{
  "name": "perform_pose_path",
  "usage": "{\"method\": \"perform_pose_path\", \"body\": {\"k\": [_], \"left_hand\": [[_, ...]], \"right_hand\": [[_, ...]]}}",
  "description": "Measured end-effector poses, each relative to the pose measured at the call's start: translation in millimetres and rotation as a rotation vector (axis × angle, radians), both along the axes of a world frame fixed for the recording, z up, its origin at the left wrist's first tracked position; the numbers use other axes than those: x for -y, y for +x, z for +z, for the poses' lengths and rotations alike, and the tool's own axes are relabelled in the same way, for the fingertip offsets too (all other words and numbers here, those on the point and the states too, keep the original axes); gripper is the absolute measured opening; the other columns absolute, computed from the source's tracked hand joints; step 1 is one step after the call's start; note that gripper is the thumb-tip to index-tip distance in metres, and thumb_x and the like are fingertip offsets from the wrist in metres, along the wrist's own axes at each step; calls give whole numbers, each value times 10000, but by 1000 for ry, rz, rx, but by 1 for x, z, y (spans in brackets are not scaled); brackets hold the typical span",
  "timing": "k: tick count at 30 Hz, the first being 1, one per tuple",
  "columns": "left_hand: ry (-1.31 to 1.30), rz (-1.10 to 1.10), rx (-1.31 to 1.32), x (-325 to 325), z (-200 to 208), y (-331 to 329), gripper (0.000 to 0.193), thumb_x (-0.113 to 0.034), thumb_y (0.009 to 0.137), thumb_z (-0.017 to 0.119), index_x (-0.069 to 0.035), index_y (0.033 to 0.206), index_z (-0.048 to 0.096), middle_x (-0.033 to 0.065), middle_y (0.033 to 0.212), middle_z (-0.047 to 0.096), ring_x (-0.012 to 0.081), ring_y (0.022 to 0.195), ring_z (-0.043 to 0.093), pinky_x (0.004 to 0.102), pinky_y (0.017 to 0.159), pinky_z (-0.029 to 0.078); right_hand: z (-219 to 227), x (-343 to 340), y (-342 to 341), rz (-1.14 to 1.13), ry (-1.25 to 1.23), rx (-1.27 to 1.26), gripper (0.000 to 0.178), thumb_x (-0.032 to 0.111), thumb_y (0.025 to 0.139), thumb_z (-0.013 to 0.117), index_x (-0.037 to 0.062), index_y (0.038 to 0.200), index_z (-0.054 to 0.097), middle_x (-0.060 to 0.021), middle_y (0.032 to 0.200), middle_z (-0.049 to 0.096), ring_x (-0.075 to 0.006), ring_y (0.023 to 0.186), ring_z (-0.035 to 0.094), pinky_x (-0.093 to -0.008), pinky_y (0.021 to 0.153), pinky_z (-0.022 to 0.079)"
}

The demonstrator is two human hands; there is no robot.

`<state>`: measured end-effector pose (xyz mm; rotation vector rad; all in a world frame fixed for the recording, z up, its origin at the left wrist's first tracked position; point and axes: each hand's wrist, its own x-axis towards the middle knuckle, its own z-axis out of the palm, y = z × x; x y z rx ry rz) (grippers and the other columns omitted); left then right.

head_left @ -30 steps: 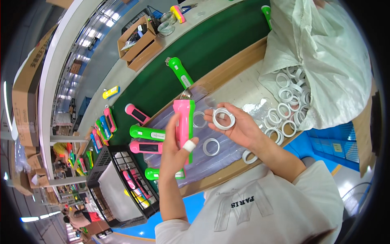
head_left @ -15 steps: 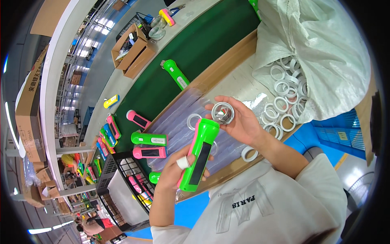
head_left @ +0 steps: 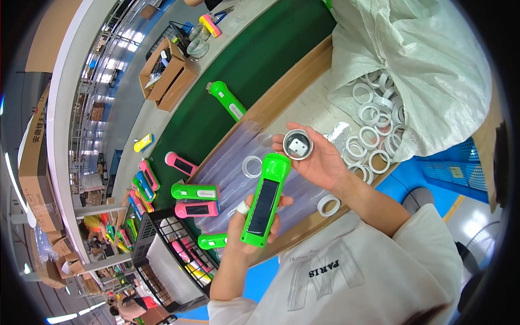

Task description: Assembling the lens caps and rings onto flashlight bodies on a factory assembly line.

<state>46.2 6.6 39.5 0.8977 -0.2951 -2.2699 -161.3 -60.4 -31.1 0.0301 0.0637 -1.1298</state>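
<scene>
My left hand [head_left: 238,230] is closed around the body of a green flashlight [head_left: 275,166] with a long dark panel facing up. A white band is wrapped on one finger of that hand. Close to the flashlight's wide end, my right hand [head_left: 327,168] holds a white-rimmed lamp head [head_left: 297,145] between its fingers. Inside its rim a pale square plate shows. Lamp head and flashlight are apart. A loose white ring [head_left: 251,167] lies on clear plastic film just left of the flashlight.
A cardboard tray [head_left: 303,65] holds the film. White rings [head_left: 368,114] spill from a pale woven sack [head_left: 411,65] at the right. Other flashlights, such as a green one [head_left: 226,100], lie on the green belt [head_left: 254,59]. A black crate [head_left: 176,238] stands at lower left.
The flashlight has turned so its dark panel faces up more squarely. The lamp head has tilted, showing the pale plate inside. The whole view has shifted slightly.
</scene>
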Motion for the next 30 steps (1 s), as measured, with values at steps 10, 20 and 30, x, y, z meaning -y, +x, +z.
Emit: {"method": "perform_pose_path", "body": {"k": [10, 20, 30], "left_hand": [[-1421, -468, 1677, -5, 29, -13, 668, -55, 677, 754, 9, 1291, 500, 150, 1200, 570, 323, 941, 557, 401, 839, 471], [-1703, -374, 1881, -7, 31, -25, 561, -81, 670, 734, -71, 1212, 589, 130, 1181, 590, 243, 740, 579, 315, 561, 513], [-341, -105, 385, -8, 36, 9, 571, -68, 768, 712, -5, 1305, 528, 111, 1070, 650, 186, 759, 638, 292, 536, 492]], "right_hand": [[4, -5, 1, -139, -6, -624, 366, 163, 951, 533, 57, 1292, 453, -165, 1154, 598, -217, 1047, 596, -353, 946, 469], [6, -11, -2, -19, -305, -646, 486, 389, 990, 409, 29, 1313, 454, -136, 1240, 557, -202, 1144, 538, -359, 999, 425], [62, -32, -20, -563, -1160, -1348, 457, 237, 993, 329, -50, 1337, 418, -224, 1367, 449, -329, 1264, 437, -413, 1060, 322]]}}
